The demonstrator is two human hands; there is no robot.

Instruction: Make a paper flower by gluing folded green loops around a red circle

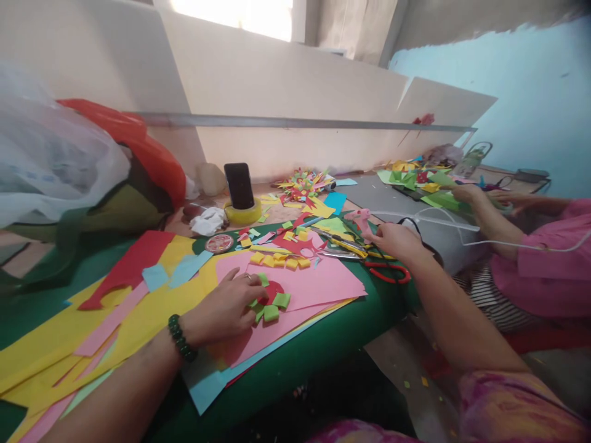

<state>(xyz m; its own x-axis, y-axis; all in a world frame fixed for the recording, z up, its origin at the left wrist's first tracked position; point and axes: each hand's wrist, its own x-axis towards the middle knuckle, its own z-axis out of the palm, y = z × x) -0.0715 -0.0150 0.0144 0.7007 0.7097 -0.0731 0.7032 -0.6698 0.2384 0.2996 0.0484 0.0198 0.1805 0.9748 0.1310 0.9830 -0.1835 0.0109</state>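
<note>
My left hand [228, 307], with a green bead bracelet, rests on pink paper sheets [323, 280]. Its curled fingers grip the near edge of a red paper circle [272, 291], ringed by folded green paper loops [271, 314]. Over at the right, my right hand [399, 241] is closed around a pink glue gun [361, 220], held above the scissors and other tools. Yellow folded paper loops [279, 261] lie in a row just beyond the circle. Red-handled scissors [390, 272] sit below my right hand.
A phone [239, 186] leans upright in a tape roll [243, 213]. A colourful paper flower piece [305, 184] lies near the wall. Bags [60, 147] crowd the left. At right, a co-worker in a pink top [540, 264] handles green paper. A white cord [521, 249] crosses there.
</note>
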